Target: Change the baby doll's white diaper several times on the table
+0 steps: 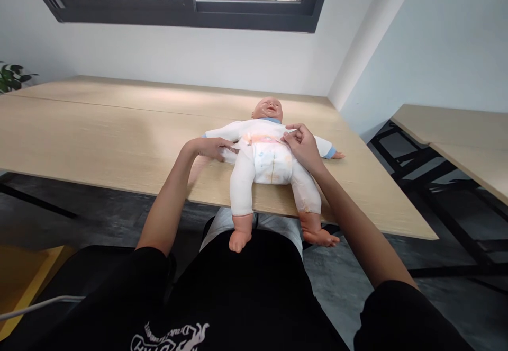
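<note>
A baby doll [242, 181] in a white suit with blue cuffs lies on its back on the wooden table [99, 134], head toward the wall. Its feet hang past the front edge. A white printed diaper [273, 164] covers the doll's hips, its front panel up over the belly. At the doll's hip on the left of the view, my left hand [214, 149] is closed on the diaper's white side flap. My right hand [302, 147] pinches at the diaper's waist edge on the other side, fingertips together; the tab itself is hidden.
A dark-framed window [254, 15] is set in the wall behind the table. Another table [456, 128] with black legs stands at the right. A yellow object [35, 271] and a white cable [47, 302] are at lower left, and a plant [14, 77] at far left.
</note>
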A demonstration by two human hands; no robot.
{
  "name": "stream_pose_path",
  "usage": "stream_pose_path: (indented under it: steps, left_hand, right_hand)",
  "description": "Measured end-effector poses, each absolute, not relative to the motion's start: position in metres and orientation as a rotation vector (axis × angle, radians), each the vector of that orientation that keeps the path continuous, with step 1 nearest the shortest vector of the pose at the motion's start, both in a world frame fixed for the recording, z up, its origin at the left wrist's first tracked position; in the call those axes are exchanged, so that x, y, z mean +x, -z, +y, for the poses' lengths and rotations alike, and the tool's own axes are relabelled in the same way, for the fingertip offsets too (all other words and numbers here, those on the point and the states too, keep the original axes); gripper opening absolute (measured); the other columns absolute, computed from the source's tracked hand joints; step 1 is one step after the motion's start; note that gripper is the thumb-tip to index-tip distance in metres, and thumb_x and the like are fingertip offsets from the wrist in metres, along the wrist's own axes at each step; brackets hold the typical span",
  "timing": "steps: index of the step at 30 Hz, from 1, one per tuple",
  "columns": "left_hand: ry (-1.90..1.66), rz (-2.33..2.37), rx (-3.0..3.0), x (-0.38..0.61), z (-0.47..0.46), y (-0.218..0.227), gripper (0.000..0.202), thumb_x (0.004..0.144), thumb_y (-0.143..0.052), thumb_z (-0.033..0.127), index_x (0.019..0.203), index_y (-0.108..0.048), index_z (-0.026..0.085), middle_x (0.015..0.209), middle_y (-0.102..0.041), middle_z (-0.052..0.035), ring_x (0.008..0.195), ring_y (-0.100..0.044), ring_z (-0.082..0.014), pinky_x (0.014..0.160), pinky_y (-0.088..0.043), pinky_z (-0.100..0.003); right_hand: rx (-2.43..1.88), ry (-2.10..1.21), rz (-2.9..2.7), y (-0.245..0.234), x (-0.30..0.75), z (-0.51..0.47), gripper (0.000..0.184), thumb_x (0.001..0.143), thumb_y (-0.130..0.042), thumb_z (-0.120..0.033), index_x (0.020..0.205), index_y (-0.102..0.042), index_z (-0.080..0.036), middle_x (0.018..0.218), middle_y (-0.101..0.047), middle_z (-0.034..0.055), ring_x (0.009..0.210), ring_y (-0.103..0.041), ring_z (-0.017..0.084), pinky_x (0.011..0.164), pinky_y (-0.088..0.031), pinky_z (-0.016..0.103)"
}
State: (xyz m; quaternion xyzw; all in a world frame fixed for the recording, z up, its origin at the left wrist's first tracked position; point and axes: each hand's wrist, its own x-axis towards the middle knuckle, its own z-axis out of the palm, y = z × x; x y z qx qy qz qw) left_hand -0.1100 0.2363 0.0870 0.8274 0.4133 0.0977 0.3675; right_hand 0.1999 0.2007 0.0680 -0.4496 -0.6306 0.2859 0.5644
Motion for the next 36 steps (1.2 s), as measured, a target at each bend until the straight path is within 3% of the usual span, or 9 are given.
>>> stream_pose_path:
  steps: [6, 12, 18, 25, 31, 36]
  left_hand:
    - [-0.567, 0.980, 1.977, -0.103, 0.237, -0.081, 0.016, 0.068, -0.071, 0.026, 0.080, -0.066, 0.017, 0.075, -0.064, -0.0017, 0.066, -0.058, -0.0142, 0.061, -0.039, -0.023]
    - [-0.537, 0.860, 1.995, -0.096, 0.222, -0.095, 0.029, 0.077, -0.076, 0.039, 0.070, -0.060, 0.016, 0.067, -0.059, 0.0009, 0.059, -0.053, -0.0098, 0.059, -0.038, -0.022]
    - [-0.585, 0.844, 1.766, -0.094, 0.221, -0.097, 0.036, 0.064, -0.089, 0.034, 0.081, -0.063, 0.017, 0.075, -0.063, 0.0009, 0.070, -0.063, -0.0134, 0.068, -0.050, -0.025]
    - [-0.753, 1.010, 1.611, -0.109, 0.225, -0.101, 0.040, 0.062, -0.092, 0.035, 0.091, -0.077, 0.012, 0.077, -0.071, -0.0058, 0.066, -0.060, -0.0105, 0.055, -0.044, -0.018]
    - [-0.855, 1.021, 1.464, -0.119, 0.231, -0.100, 0.044, 0.055, -0.096, 0.030, 0.092, -0.080, 0.012, 0.085, -0.076, -0.0111, 0.069, -0.064, -0.0134, 0.056, -0.047, -0.020]
    - [-0.886, 1.094, 1.498, -0.121, 0.232, -0.100, 0.032, 0.059, -0.089, 0.020, 0.088, -0.079, 0.013, 0.079, -0.074, -0.0095, 0.065, -0.061, -0.0143, 0.057, -0.047, -0.024]
  right_hand:
    - [-1.069, -0.667, -1.489, -0.069, 0.200, 0.200, 0.028, 0.080, -0.065, -0.040, 0.100, -0.058, -0.021, 0.077, -0.069, 0.0020, 0.085, -0.070, 0.023, 0.079, -0.052, 0.038]
    - [-1.057, -0.663, -1.501, -0.068, 0.200, 0.200, 0.033, 0.078, -0.065, -0.045, 0.099, -0.059, -0.021, 0.078, -0.069, 0.0031, 0.085, -0.070, 0.025, 0.079, -0.052, 0.040]
    - [-1.075, -0.647, -1.501, -0.069, 0.200, 0.200, 0.029, 0.081, -0.064, -0.044, 0.098, -0.059, -0.022, 0.078, -0.069, 0.0027, 0.086, -0.070, 0.024, 0.082, -0.054, 0.040]
    - [-1.063, -0.658, -1.510, -0.068, 0.200, 0.200, 0.032, 0.079, -0.064, -0.046, 0.098, -0.059, -0.022, 0.078, -0.069, 0.0028, 0.086, -0.070, 0.024, 0.080, -0.053, 0.039]
    - [-1.063, -0.643, -1.519, -0.070, 0.200, 0.197, 0.027, 0.078, -0.063, -0.045, 0.092, -0.062, -0.021, 0.078, -0.069, 0.0030, 0.083, -0.069, 0.022, 0.079, -0.053, 0.037]
    - [-1.078, -0.603, -1.587, -0.074, 0.199, 0.193, 0.028, 0.081, -0.063, -0.048, 0.084, -0.064, -0.021, 0.088, -0.072, 0.0057, 0.082, -0.067, 0.021, 0.082, -0.053, 0.037]
